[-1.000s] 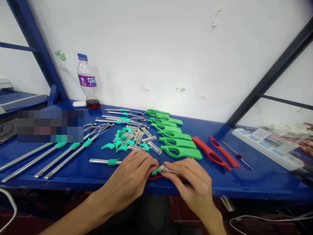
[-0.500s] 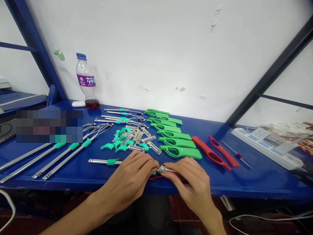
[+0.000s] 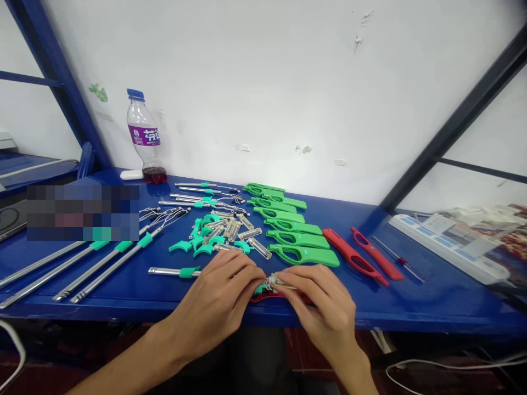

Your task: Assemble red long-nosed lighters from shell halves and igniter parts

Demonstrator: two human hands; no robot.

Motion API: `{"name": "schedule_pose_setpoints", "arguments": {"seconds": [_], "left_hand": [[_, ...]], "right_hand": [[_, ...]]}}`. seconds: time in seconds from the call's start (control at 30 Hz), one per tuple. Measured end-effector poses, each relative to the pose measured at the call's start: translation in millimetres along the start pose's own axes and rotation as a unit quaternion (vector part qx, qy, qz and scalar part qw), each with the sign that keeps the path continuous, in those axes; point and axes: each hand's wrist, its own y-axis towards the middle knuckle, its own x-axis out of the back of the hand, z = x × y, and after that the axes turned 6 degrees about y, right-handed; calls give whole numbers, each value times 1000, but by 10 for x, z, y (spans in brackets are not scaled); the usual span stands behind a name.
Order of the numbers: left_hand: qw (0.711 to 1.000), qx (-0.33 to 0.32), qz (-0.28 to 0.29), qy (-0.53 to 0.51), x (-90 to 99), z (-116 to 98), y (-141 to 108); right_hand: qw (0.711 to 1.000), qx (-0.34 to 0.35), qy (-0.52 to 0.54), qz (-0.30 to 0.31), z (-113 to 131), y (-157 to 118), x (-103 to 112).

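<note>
At the table's front edge lies a red lighter casing half (image 3: pixel 265 297), mostly covered by my hands. A metal lighter tube (image 3: pixel 167 271) with a teal piece on it runs leftward from there, passing under my left hand (image 3: pixel 228 282). That hand's fingertips are pinched together beside thin white wires; what they grip is hidden. My right hand (image 3: pixel 323 296) is closed, thumb and fingers holding a clear lighter fuel tank (image 3: pixel 283 282) over the casing. Its fitting end points toward my left fingertips. A teal trigger (image 3: pixel 259 289) shows between the hands.
Behind my hands lie loose fuel tanks (image 3: pixel 233 229), teal triggers (image 3: pixel 203 248) and green casings (image 3: pixel 302 256). Red casings (image 3: pixel 356 258), a screwdriver (image 3: pixel 405 266) and a power strip (image 3: pixel 448 249) are rightward. Metal tubes (image 3: pixel 111 266) and a bottle (image 3: pixel 144 140) stand left.
The fuel tank's fitting end is tilted a little differently, and my right fingers have shifted slightly. More of the teal trigger and red casing shows. My left hand has barely moved.
</note>
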Motion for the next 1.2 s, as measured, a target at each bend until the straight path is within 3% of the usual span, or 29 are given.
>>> {"name": "schedule_pose_setpoints", "arguments": {"seconds": [0.83, 1.2], "left_hand": [[998, -47, -23, 20, -17, 0, -19], [999, -26, -26, -4, -14, -6, -25]], "right_hand": [[999, 4, 20, 39, 2, -6, 8], [999, 1, 18, 31, 11, 2, 2]]}}
